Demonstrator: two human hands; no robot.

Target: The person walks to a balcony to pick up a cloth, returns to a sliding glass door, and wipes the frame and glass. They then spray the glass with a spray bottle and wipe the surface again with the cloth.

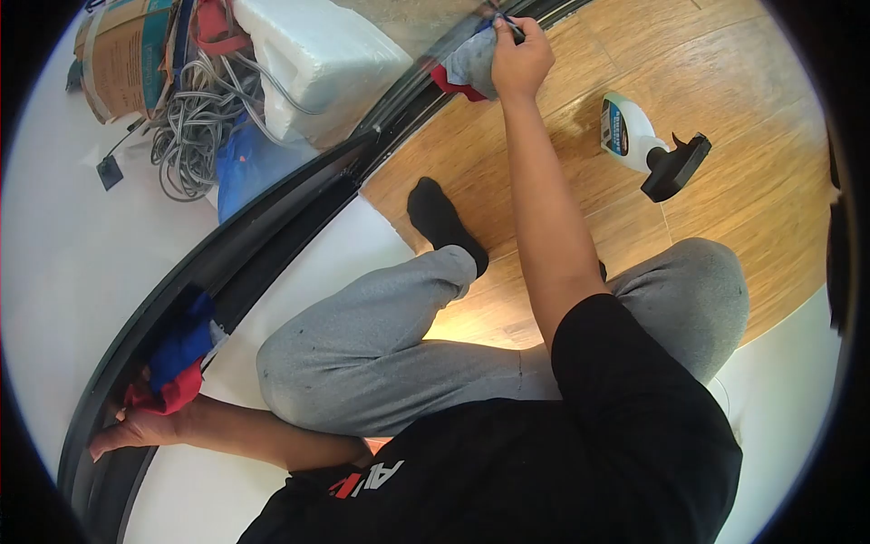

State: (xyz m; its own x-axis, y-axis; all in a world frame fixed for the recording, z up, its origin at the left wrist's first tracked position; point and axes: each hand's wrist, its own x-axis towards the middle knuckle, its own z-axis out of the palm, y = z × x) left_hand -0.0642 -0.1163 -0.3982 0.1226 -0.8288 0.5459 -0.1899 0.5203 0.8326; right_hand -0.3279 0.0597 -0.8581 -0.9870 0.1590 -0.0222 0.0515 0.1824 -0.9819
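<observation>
My left hand [136,428] is at the lower left, on the black frame track [272,240], with its thumb stretched out. Against it lies a red and blue cloth [181,358], partly inside the track; the fingers behind the cloth are hard to see. At the top centre my right hand [523,56] is closed, pinching a small dark tool [512,29] beside the track. A grey cloth with a red edge [473,65] hangs at the same hand, touching the track.
A spray bottle [630,131] with a black trigger lies on the wooden floor [761,82]. Beyond the glass are white foam [322,68], tangled grey cable [195,136], a blue bag [249,168] and a cardboard box [122,54]. My socked foot [439,218] rests near the track.
</observation>
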